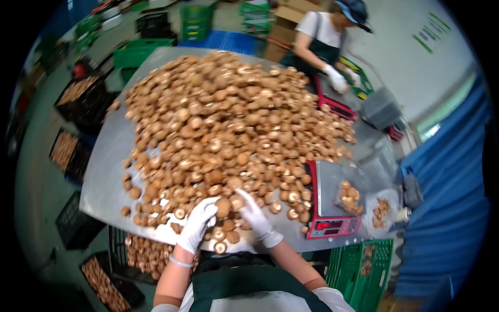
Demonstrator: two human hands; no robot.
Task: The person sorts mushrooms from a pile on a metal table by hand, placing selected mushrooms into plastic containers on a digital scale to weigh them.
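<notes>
A large heap of brown mushrooms (223, 114) covers most of the metal table. At its near edge, my white-gloved left hand (197, 224) is closed on a brown-capped mushroom (223, 207). Just to the right, my right hand (255, 217), also gloved, has its fingers against a paler mushroom (236, 202); motion blur softens the fingertips. Several loose mushrooms (220, 247) lie between my wrists, some with the pale underside up.
Right of my hands stands a red-framed scale (332, 192) with a clear bag of mushrooms (349, 197) on it. Another bag (381, 212) lies beyond. A co-worker (325, 41) works at a second scale (335, 104). Crates (138, 255) of mushrooms stand below left, green crates (364, 270) below right.
</notes>
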